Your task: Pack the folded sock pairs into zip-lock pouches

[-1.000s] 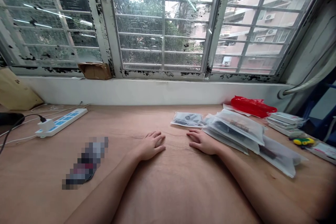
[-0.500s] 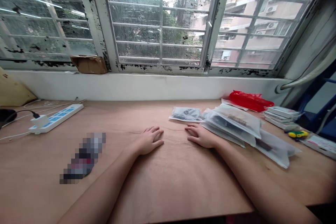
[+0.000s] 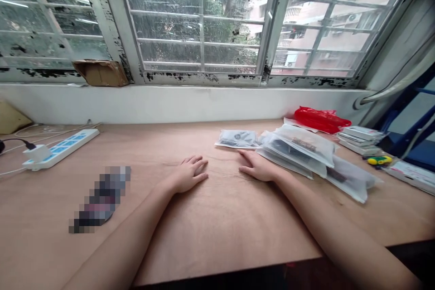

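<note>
My left hand (image 3: 187, 174) lies flat, palm down, on the wooden table (image 3: 217, 222) near its middle, fingers spread and holding nothing. My right hand (image 3: 258, 166) rests the same way a short gap to its right, fingers extended and empty. Right beside that hand is a pile of frosted plastic bags (image 3: 299, 150) with dark parts inside. A smaller clear bag (image 3: 237, 138) lies just beyond the right hand's fingertips.
A white and blue power strip (image 3: 59, 148) with cables lies at the far left. A blurred dark object (image 3: 100, 199) sits left of my left forearm. A red bag (image 3: 321, 118), stacked small boxes (image 3: 360, 138) and a yellow-green tool (image 3: 379, 160) are at the right. A barred window stands behind.
Both hands stay flat on the table. The view has tipped downward and back, so the table's near edge now shows at the bottom.
</note>
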The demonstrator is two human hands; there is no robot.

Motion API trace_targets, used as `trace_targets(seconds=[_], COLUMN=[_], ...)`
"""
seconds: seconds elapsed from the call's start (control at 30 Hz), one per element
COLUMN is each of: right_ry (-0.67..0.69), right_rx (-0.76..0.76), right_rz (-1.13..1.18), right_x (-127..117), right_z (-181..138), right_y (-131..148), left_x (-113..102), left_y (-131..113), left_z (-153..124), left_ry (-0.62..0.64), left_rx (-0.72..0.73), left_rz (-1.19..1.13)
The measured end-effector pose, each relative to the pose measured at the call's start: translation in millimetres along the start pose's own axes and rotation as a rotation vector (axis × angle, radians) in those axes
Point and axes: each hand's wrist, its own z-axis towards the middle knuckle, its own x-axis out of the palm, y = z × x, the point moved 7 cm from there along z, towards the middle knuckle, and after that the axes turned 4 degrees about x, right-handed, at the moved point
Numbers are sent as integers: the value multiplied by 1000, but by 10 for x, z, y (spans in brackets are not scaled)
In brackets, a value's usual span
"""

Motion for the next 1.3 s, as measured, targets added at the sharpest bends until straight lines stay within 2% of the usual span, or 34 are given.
trace_targets(seconds=[0.17,0.37,0.6,0.73,0.8,0.97,1.07,1.13,1.23,1.3], right_ry=[-75,-78,-81,-109,-105,-9,-6,-97,-331,-412], right_rx=[98,232,265,198,126,-123,-237,-191,-63,-37], right_rz=[26,9,-69,-53,-36,51,135,156,112,117], right_x=[22,79,77,38,33,108,93,6,-188,-252], right_z=[69,174,190,161,131,-21,-111,-121,-113,-101], right_y=[-31,-162,-199,-95,30,527,758,744,562,456], left_x=[-5,-12,-14,-8,-46,-305,-389,-440,-526,-559], left_y=[-8,-20,-27,-24,-37,-168,-224,-220,-184,-162], left_z=[-2,7,11,10,14,-4,-24,-56,-132,-166], left_ry=[5,12,28,17,-47,-373,-450,-506,-633,-687], left_rx=[-10,-32,-45,-42,-27,65,98,105,122,135], left_rz=[-8,-21,-4,-14,-34,79,121,105,63,39])
